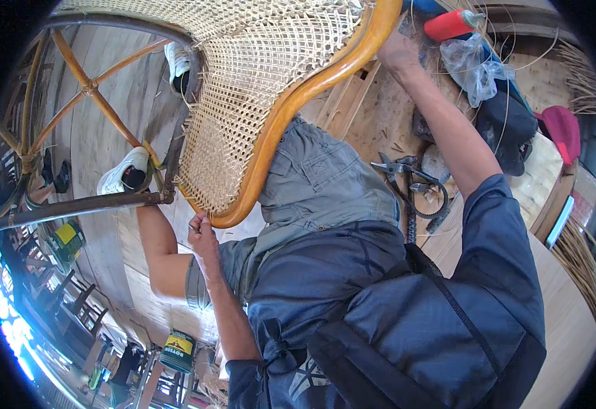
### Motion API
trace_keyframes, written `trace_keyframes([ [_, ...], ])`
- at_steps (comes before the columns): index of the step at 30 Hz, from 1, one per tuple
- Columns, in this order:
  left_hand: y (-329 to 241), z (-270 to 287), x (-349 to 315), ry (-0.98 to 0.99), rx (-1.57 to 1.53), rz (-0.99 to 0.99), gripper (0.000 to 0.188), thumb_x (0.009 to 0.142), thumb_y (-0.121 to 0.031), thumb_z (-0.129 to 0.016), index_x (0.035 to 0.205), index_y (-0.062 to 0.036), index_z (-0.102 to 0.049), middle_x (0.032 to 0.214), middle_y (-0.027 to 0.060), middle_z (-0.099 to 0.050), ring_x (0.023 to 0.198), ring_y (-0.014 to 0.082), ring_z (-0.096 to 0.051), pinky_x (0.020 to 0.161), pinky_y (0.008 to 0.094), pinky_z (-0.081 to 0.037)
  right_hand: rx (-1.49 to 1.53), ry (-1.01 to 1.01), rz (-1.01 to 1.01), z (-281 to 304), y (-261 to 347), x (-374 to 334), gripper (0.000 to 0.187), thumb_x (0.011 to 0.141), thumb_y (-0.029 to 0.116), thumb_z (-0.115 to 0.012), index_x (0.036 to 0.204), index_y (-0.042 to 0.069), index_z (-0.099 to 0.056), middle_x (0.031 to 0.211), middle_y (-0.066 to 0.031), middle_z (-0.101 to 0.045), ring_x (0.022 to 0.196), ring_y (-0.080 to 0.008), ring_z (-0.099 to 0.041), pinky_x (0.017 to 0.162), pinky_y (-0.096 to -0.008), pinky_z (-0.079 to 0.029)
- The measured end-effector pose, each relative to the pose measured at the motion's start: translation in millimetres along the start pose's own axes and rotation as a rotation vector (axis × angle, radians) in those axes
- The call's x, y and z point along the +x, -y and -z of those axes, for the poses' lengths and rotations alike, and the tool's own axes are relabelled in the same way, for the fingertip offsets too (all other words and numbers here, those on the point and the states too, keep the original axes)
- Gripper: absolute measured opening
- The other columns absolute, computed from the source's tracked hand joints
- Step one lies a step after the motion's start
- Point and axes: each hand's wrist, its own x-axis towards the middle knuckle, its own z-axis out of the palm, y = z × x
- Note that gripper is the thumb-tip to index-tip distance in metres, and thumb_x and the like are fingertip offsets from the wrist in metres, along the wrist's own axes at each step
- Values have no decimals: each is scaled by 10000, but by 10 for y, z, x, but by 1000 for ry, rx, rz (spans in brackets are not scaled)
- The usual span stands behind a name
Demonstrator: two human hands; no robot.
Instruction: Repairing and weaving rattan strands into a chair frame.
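Note:
A rattan chair piece with a woven cane panel [243, 88] tilts across my lap, edged by a glossy orange-brown curved frame [291, 102]. Loose cane ends stick out along the panel's borders. At the frame's lower corner my left hand [204, 242] is closed, thumb and fingers pinching the rim. My right hand [401, 49] reaches to the far upper end of the frame, beside a red spool [446, 25] and a crumpled clear plastic bag [474, 65]. Its fingers are blurred and partly hidden, so what they hold cannot be made out.
Pruning shears [396, 167] lie on the wooden boards right of my lap, near a dark cap [506, 129] and a maroon cap [560, 129]. Bundled cane strips [581, 266] rest at far right. A dark rattan frame [73, 213] and a green can [178, 350] are on the left.

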Motion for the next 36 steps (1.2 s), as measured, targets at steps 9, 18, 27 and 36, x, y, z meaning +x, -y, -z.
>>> trace_keyframes([
  [9,84,-19,19,-4,-69,-9,191,894,-134,-502,1027,-7,-552,613,-67,-426,490,10,-317,440,169,-222,-6,-62,124,-81,-16,14,281,847,160,-458,1067,66,-605,1074,-160,-609,1008,-333,-591,822,-443,-488],
  [18,-113,51,-59,-25,-276,182,174,894,-155,-516,1030,-58,-561,586,-67,-416,446,12,-338,364,152,-258,395,-73,102,-184,-740,18,322,843,285,-503,984,24,-627,922,-191,-636,892,-340,-608,785,-381,-458],
  [27,-317,-4,-250,-127,-530,284,303,939,-323,-427,983,-64,-579,721,-8,-499,533,61,-459,431,221,-364,1012,-17,-217,-23,-1058,-295,197,875,158,-541,1005,48,-641,773,16,-592,577,-75,-470,517,-201,-381],
  [36,-422,127,-774,6,-30,98,237,876,-218,-585,945,8,-608,721,69,-604,660,124,-580,594,273,-442,1107,488,-4,743,1295,-2066,172,898,151,-517,981,11,-574,714,-6,-549,594,-72,-502,520,-199,-376],
])
